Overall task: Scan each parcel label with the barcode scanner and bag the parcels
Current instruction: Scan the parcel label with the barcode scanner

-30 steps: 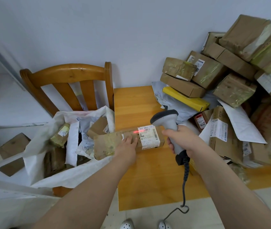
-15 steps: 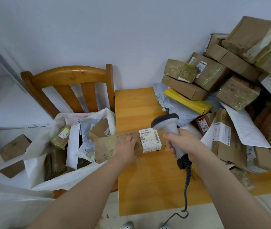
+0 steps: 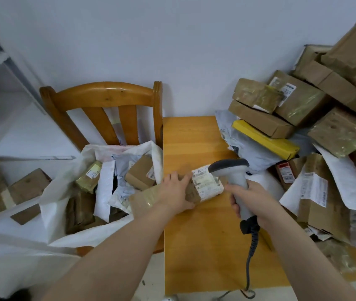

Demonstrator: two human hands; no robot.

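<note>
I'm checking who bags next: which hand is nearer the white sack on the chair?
Left. The left hand grips the parcel beside the white sack; the right hand holds the scanner farther right.

At the centre of the frame the left hand [image 3: 176,193] grips a long brown parcel [image 3: 151,197] whose white label [image 3: 207,184] faces up. The parcel spans the left edge of the orange wooden surface [image 3: 196,246]. Just right of it, the right hand [image 3: 252,202] is wrapped around a grey barcode scanner [image 3: 232,173] (head pointing left over the label). At left a white bag [image 3: 68,192] of parcels sits on a wooden chair [image 3: 105,98]; a heap of boxes [image 3: 303,118] fills the right side.
</note>
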